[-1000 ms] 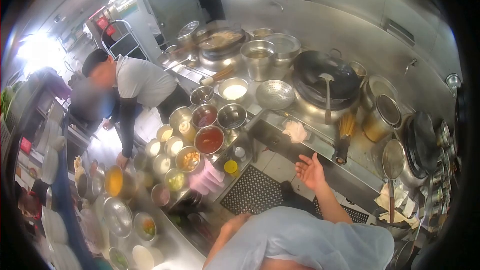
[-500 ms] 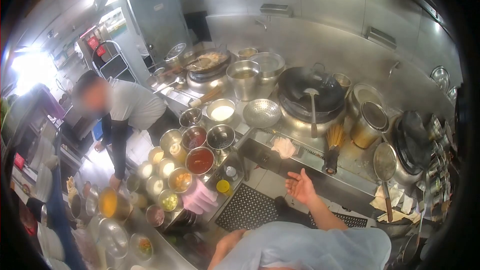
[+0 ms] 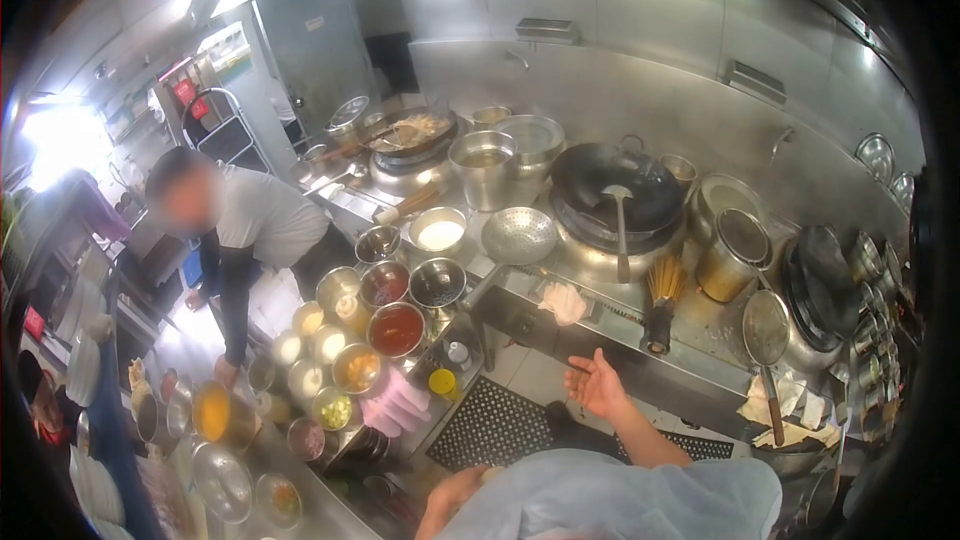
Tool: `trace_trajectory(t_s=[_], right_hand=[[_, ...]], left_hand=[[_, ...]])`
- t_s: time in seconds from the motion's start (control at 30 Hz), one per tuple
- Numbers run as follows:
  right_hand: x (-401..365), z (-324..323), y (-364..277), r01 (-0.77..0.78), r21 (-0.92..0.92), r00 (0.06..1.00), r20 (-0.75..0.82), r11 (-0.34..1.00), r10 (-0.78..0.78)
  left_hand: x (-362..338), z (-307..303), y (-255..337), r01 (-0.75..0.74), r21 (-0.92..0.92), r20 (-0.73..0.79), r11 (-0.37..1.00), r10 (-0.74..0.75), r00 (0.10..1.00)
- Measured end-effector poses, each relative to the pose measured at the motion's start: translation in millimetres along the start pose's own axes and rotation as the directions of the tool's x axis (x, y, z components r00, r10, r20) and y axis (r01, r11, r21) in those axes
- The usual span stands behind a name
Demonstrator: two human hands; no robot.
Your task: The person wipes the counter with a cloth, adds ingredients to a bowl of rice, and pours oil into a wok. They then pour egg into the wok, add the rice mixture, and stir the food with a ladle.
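My right hand [image 3: 596, 387] is held out over the floor in front of the cooking range, palm up, fingers apart and nothing in it. Nearest to it on the range's front edge lies a crumpled pale cloth [image 3: 563, 304]. My left hand [image 3: 455, 498] rests close against my body at the bottom, its fingers mostly hidden. Beyond the cloth, a black wok [image 3: 590, 185] sits on a burner with a ladle [image 3: 620, 230] in it. A bamboo brush [image 3: 665, 285] stands right of the ladle handle. Pink gloves [image 3: 395, 403] hang by bowls of sauce [image 3: 397, 329].
On the left, a co-worker [image 3: 265, 210] bends over, one hand near an orange-filled pot [image 3: 222, 413]. A perforated bowl [image 3: 519, 235], a tall pot [image 3: 483, 168] and a strainer [image 3: 767, 328] stand on the range. A black mat [image 3: 490, 425] covers part of the floor.
The view has shifted slightly, so the range and bowls appear a little displaced. My right hand is still open, its fingers slightly differently posed. The co-worker remains bent over.
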State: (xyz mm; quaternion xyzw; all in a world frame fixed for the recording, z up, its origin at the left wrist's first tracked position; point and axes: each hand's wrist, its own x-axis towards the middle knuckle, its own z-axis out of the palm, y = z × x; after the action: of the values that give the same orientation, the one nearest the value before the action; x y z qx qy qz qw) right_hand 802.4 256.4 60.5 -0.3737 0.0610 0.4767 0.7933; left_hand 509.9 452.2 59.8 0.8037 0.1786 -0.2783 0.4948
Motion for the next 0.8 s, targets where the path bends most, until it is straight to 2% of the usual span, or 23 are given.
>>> trace_trajectory(t_s=[0.03,0.13,0.23,0.33,0.43,0.53,0.6,0.67,0.8], right_hand=[[-0.7,-1.5,1.3,-0.005,-0.007,1.0,0.005,1.0,0.005],[1.8,-4.9,4.5,-0.014,0.011,1.0,0.026,1.0,0.014],[-0.9,0.0,2.8,-0.003,-0.006,1.0,0.029,1.0,0.003],[0.0,2.2,0.8,0.005,0.006,0.999,0.039,1.0,-0.005],[-2.2,3.0,1.2,0.005,0.016,0.999,0.044,1.0,-0.006],[-3.1,2.3,2.8,0.001,0.01,0.999,0.038,1.0,-0.001],[-0.7,-1.9,5.4,-0.017,0.043,0.999,0.029,0.999,0.016],[2.4,-6.3,7.5,-0.019,0.05,0.999,0.039,0.999,0.017],[-2.1,-7.6,8.2,-0.017,0.017,1.0,0.023,1.0,0.017]], left_hand=[[2.3,5.2,-3.4,-0.002,0.032,-0.057,0.999,0.004,0.998],[-5.8,-2.9,5.0,-0.014,-0.024,0.008,1.0,0.015,1.0],[-20.0,-9.3,27.4,0.057,0.024,0.009,0.998,-0.057,0.998],[45.3,41.6,-92.1,-0.04,0.137,-0.161,0.99,0.062,0.985],[-1.0,8.6,-15.7,0.035,0.023,0.004,0.999,-0.035,0.999],[-2.5,12.4,-17.5,0.036,-0.066,-0.008,0.997,-0.036,0.999],[-4.9,15.8,-18.5,0.112,-0.194,-0.026,0.975,-0.119,0.993],[9.3,30.1,-48.8,0.082,-0.205,-0.065,0.975,-0.097,0.993],[17.6,34.3,-57.1,0.088,-0.218,-0.048,0.972,-0.1,0.994]])
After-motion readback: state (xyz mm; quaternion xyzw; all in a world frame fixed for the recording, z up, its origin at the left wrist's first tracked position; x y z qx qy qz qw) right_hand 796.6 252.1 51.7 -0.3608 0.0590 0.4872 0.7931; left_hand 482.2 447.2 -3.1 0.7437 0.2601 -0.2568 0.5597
